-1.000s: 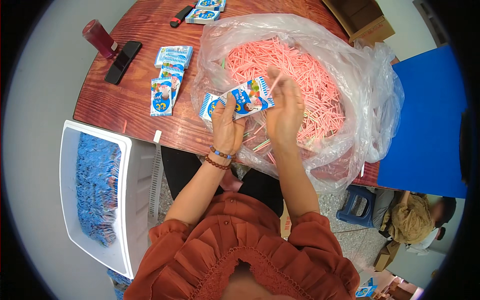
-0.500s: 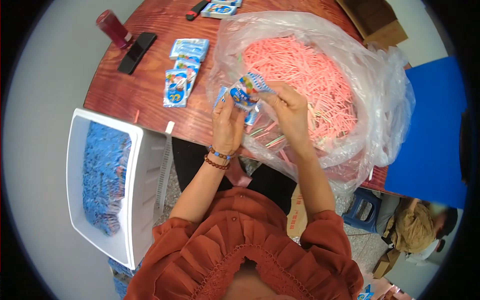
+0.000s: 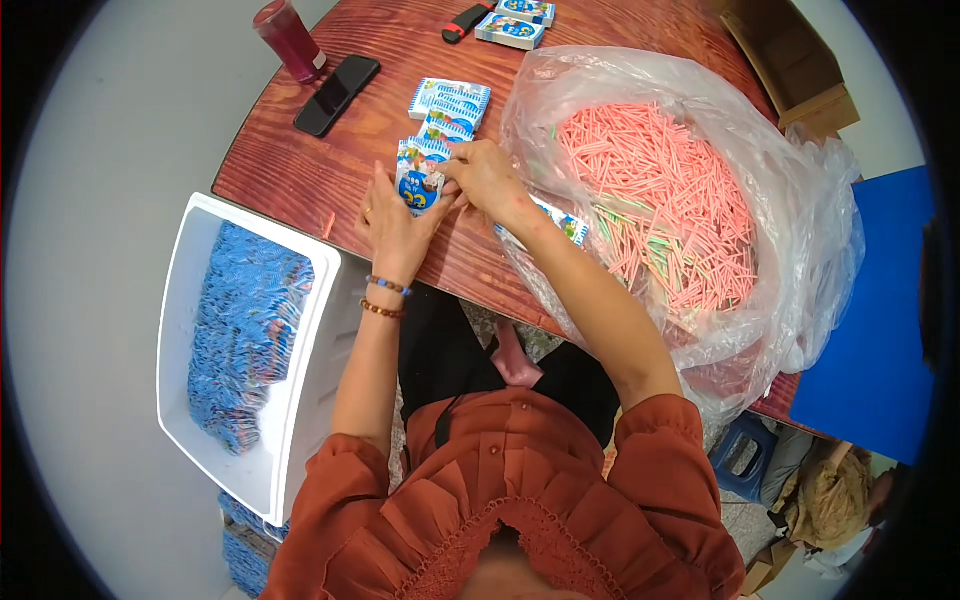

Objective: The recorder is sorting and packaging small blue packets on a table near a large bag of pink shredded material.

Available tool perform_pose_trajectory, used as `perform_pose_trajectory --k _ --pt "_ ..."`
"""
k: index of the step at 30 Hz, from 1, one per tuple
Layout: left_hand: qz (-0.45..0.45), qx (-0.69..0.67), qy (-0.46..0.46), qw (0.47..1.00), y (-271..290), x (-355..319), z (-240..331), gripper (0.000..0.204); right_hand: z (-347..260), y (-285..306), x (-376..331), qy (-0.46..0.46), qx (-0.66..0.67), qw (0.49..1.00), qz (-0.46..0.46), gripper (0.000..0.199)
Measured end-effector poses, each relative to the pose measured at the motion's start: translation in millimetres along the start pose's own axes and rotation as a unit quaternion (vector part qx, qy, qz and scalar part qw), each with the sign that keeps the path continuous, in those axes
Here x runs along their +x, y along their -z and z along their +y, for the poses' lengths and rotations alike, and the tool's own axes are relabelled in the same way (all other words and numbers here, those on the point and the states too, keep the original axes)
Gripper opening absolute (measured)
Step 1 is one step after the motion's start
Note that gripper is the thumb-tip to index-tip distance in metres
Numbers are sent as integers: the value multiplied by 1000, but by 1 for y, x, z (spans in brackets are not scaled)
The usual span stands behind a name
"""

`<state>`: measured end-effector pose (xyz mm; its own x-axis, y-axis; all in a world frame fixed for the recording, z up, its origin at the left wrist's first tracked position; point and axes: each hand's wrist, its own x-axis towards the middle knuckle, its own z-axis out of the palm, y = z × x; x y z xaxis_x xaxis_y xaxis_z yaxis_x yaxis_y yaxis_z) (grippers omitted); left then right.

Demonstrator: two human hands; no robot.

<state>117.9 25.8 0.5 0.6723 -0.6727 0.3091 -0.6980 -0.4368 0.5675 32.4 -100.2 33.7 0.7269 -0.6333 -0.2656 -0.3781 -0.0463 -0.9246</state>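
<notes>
Between my two hands is a small blue-and-white printed packet (image 3: 420,188), at the near end of an overlapping row of similar packets (image 3: 455,100) on the wooden table. My left hand (image 3: 398,228) grips its lower left side, fingers bent around it. My right hand (image 3: 488,182) pinches its right edge; the fingertips partly cover it. Another packet (image 3: 568,224) lies beyond my right forearm, partly hidden by it, at the edge of a clear plastic bag (image 3: 535,95). The open bag holds a heap of pink sticks (image 3: 660,160) with some pale green ones (image 3: 655,250).
A white bin (image 3: 335,320) of small blue packets (image 3: 245,320) stands left of the table. Farther back are a phone (image 3: 337,95), a red bottle (image 3: 290,42), a cutter (image 3: 467,22) and flat packs (image 3: 510,30). A cardboard box (image 3: 790,60) and blue panel (image 3: 870,310) are at right.
Both hands have moved left from the bag's edge to the packet row, bringing the packet along. The view has shifted, so the table things appear farther right.
</notes>
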Motion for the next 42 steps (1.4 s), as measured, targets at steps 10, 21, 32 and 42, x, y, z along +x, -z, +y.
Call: perform_pose_trajectory --k 10,21,32,42 --pt "33 21 -43 998 -29 9 4 93 20 85 -105 108 -222 953 174 20" --pt "85 -21 -130 988 -22 -15 27 75 73 95 -109 119 -398 897 148 28" --pt "-97 -248 -91 960 -52 -18 67 21 63 102 -109 148 -341 908 192 15" --pt "-37 -349 -127 928 -51 -19 71 21 60 117 -101 338 -228 889 208 12"
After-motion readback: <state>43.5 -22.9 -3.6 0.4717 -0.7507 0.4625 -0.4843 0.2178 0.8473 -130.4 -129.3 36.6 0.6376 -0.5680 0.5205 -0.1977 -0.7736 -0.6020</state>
